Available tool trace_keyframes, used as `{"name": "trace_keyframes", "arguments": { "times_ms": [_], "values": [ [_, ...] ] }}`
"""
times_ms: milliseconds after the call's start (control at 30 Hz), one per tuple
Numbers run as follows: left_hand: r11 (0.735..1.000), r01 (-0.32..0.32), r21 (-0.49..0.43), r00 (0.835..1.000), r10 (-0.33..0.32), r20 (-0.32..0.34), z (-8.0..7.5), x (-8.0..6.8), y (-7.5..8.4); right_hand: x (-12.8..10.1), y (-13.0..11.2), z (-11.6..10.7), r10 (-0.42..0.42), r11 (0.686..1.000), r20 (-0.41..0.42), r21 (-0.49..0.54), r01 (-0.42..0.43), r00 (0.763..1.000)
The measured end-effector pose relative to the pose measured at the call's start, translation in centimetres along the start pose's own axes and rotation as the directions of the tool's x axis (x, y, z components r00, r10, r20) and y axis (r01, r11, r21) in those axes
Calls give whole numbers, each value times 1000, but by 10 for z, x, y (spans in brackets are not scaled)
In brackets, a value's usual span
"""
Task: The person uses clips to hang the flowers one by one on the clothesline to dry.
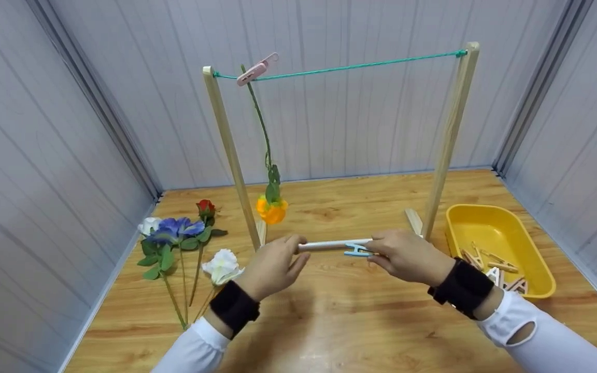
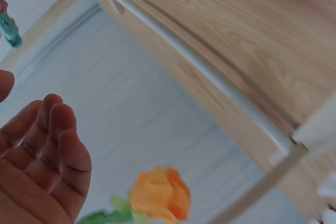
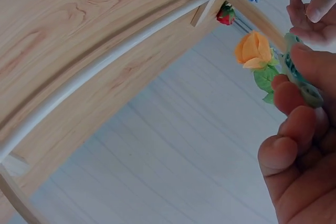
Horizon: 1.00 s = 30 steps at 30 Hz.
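My right hand [image 1: 407,254] pinches a light blue clothespin [image 1: 356,250] low over the wooden table, just in front of the rack's white base bar [image 1: 329,243]. The right wrist view shows the fingers of that hand [image 3: 299,145] curled round the peg [image 3: 299,80]. My left hand [image 1: 278,261] hovers a short way to the left of the peg with relaxed fingers [image 2: 47,150] and holds nothing. An orange flower [image 1: 271,210] hangs head down from a pink clothespin [image 1: 255,70] on the green string [image 1: 355,66].
The wooden rack's posts [image 1: 231,155] [image 1: 449,140] stand behind my hands. A yellow tray [image 1: 485,217] with several wooden clothespins [image 1: 495,264] sits at the right. Blue [image 1: 174,228], red [image 1: 205,207] and white [image 1: 222,265] flowers lie at the left. Grey walls close in on three sides.
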<state>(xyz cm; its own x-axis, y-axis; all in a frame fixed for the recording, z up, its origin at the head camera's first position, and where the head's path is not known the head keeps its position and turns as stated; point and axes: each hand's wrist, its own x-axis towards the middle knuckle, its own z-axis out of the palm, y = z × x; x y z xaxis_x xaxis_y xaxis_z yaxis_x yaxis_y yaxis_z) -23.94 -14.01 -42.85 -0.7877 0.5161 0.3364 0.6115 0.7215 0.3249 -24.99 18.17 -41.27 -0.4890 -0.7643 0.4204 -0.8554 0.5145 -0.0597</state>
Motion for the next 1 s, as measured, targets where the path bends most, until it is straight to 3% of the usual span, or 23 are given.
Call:
{"name": "trace_keyframes", "arguments": {
  "times_ms": [133, 267, 433, 600, 700, 867, 1000],
  "values": [
    [994, 101, -34, 995, -101, -12, -15, -11, -20, -3, 1, 0, 26, 999, 9, 28, -26, 1000],
    [977, 211, -13, 977, -211, -21, -33, -23, -43, -5, 2, 0, 39, 998, 3, 57, -40, 999],
    [964, 264, 44, 965, -263, -18, -46, -43, -74, -8, 3, 0, 52, 996, 13, 73, -53, 999],
    [946, 310, 94, 948, -315, 44, -43, -67, -97, -11, 4, 2, 57, 995, 23, 75, -58, 998],
    [919, 378, 108, 912, -390, 128, -42, -81, -104, -12, 5, 3, 60, 995, 22, 77, -62, 998],
    [856, 502, 128, 807, -516, 287, -41, -98, -111, -15, 5, 4, 72, 993, 8, 97, -72, 997],
    [819, 561, 116, 750, -563, 347, -38, -106, -115, -15, 6, 3, 74, 992, 3, 104, -74, 997]
  ]
}}
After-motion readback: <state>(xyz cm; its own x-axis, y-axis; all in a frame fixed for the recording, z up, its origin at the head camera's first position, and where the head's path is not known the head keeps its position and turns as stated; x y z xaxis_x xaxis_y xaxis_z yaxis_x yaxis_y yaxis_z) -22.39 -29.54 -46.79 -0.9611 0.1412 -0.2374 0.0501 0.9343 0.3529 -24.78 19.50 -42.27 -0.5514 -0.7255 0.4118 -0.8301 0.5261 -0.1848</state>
